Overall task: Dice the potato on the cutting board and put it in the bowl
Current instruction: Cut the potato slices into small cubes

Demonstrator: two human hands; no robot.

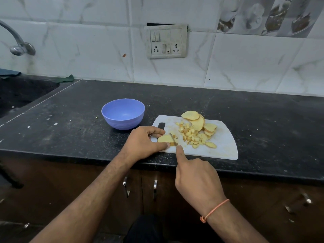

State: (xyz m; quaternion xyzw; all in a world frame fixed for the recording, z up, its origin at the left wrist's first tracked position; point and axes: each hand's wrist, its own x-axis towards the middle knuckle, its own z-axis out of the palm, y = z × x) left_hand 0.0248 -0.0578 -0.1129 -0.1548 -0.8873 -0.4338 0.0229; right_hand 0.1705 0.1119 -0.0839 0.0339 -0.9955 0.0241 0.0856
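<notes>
A white cutting board (222, 144) lies on the black counter. On its near left corner my left hand (145, 141) pinches a stack of potato slices (165, 138) between thumb and fingers. My right hand (196, 179) grips a knife (173, 137), index finger stretched along its spine, and the blade stands in the stack's right end. A heap of diced potato (190, 135) sits mid-board. Whole slices (197, 120) are piled at the board's far side. The purple bowl (123, 114) stands left of the board with nothing visible inside.
A dark sink (21, 95) with a metal tap (19, 44) lies at the far left. A switch and socket panel (166, 41) is on the tiled wall behind. Cabinet doors with metal handles (155, 188) sit under the counter edge.
</notes>
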